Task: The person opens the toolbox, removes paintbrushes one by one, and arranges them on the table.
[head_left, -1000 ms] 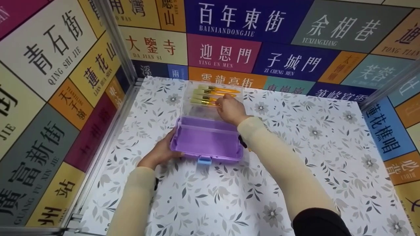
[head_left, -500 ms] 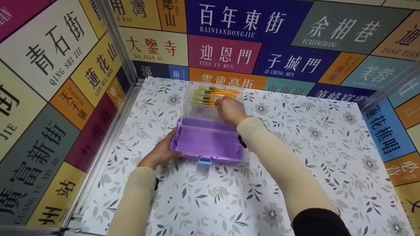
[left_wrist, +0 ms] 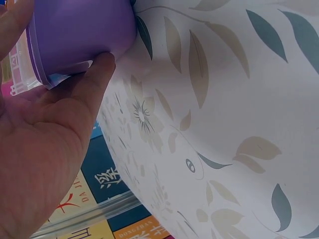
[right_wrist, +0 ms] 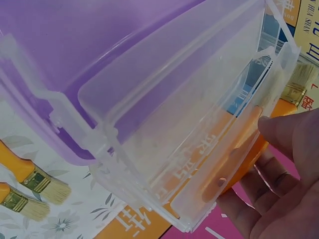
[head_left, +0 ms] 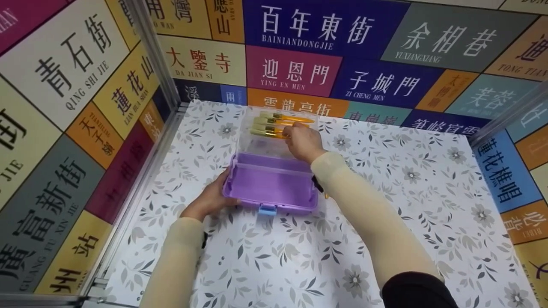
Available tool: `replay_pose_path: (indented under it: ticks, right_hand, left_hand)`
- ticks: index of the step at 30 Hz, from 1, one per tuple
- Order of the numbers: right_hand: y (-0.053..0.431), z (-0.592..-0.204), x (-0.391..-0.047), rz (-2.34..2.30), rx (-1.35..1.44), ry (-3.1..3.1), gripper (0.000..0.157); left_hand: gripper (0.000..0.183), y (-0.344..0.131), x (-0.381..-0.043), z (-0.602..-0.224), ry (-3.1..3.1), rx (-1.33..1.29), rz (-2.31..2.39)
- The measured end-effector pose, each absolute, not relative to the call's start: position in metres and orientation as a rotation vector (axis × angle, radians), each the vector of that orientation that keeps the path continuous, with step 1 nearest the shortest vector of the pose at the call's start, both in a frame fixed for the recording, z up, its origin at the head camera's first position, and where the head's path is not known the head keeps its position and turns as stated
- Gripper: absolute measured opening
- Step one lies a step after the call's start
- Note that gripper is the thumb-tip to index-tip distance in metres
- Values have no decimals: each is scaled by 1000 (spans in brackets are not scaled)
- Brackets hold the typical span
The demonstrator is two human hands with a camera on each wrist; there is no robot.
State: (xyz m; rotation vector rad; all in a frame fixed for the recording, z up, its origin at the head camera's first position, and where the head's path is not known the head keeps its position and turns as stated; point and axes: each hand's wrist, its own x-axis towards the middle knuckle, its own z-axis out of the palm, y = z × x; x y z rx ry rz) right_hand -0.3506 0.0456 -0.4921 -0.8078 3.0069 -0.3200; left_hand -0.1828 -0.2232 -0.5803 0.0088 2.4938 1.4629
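A purple plastic box (head_left: 269, 182) with a blue latch (head_left: 267, 209) stands open, its inside bare. My left hand (head_left: 211, 194) grips its left end, thumb near the front corner; the left wrist view shows the fingers spread on the purple wall (left_wrist: 79, 35). Behind the box stretches its clear tray and lid (head_left: 265, 146), where several paintbrushes (head_left: 274, 121) with orange handles lie side by side, bristles to the left. My right hand (head_left: 303, 140) pinches the handle of the nearest brush. In the right wrist view, thumb and fingers close about an orange handle (right_wrist: 249, 162) by the clear tray edge (right_wrist: 234, 154).
More paintbrushes (right_wrist: 42, 186) lie on the flowered table cover (head_left: 411, 205) right of the box, mostly hidden by my right sleeve (head_left: 364, 214) in the head view. Printed panels (head_left: 295, 70) wall in the back and both sides, with metal framing (head_left: 160, 55) at the left corner.
My right hand has shifted very slightly to the right, with small movements of the fingers at the brush. My left hand and the box stay in place.
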Motion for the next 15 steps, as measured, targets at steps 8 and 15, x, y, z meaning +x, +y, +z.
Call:
replay_pose_path:
  ticks: [8, 15]
  right_hand:
    - [48, -487, -349, -273, -808, 3040, 27]
    - [59, -479, -343, -273, -845, 3079, 33]
  left_hand:
    - [117, -224, -183, -582, 2492, 26, 1468]
    - [117, -225, -183, -582, 2496, 25, 1459]
